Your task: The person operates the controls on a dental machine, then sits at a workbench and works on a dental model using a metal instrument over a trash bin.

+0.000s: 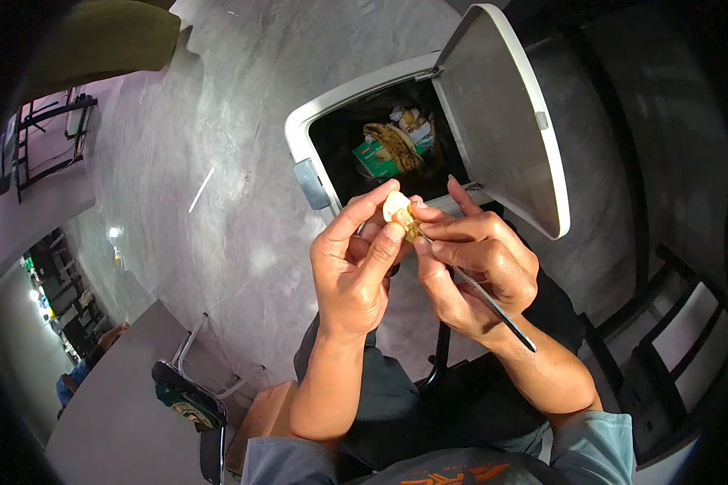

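My left hand [354, 263] pinches a small pale-yellow piece [398, 208] between thumb and fingers. It is whitish at the top and yellow-brown lower down; its exact kind is unclear. Closed around a slim metal tool with a dark handle [493, 305], my right hand [481, 263] brings the thin tip up against the piece. Whether the tip is a blade or a point cannot be made out. Both hands meet just over the near edge of a white bin [303, 121], whose lid [505, 105] is swung up to the right.
Inside the bin lie a green box [376, 160], a brown-spotted peel [396, 148] and crumpled scraps. A cardboard box [263, 416] and a metal-framed chair [190, 376] stand at lower left. Dark metal frames [663, 356] are on the right. Another person [77, 376] shows at far left.
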A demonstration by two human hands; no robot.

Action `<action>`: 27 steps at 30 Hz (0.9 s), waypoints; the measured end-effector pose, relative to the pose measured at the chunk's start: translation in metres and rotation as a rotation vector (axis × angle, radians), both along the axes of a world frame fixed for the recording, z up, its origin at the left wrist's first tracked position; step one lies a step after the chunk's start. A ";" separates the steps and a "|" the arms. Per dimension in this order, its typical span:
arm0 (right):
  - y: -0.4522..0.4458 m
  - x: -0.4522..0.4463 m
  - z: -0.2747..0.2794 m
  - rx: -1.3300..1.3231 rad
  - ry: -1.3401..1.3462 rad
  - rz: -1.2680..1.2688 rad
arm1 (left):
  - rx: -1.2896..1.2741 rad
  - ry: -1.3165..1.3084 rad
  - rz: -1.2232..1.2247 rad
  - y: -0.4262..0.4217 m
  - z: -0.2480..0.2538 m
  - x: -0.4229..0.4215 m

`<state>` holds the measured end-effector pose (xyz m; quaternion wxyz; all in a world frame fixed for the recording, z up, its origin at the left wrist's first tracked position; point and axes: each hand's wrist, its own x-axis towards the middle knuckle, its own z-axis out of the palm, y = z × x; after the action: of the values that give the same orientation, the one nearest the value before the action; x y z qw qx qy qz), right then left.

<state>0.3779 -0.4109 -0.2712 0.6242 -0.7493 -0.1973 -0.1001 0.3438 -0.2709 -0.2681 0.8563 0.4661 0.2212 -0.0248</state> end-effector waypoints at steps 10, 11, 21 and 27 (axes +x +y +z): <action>0.000 -0.001 0.000 -0.004 0.012 0.027 | 0.029 -0.024 -0.020 0.004 -0.005 -0.003; 0.000 -0.001 0.000 -0.006 0.012 0.034 | 0.028 -0.025 -0.017 0.004 -0.005 -0.002; 0.000 -0.002 -0.003 0.049 0.067 -0.023 | 0.039 -0.046 -0.026 0.005 -0.006 -0.003; -0.002 0.000 0.001 0.031 0.047 0.032 | 0.035 -0.060 -0.018 0.004 -0.005 -0.002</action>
<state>0.3775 -0.4124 -0.2706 0.6418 -0.7383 -0.1931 -0.0755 0.3416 -0.2665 -0.2732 0.8539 0.4836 0.1916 -0.0149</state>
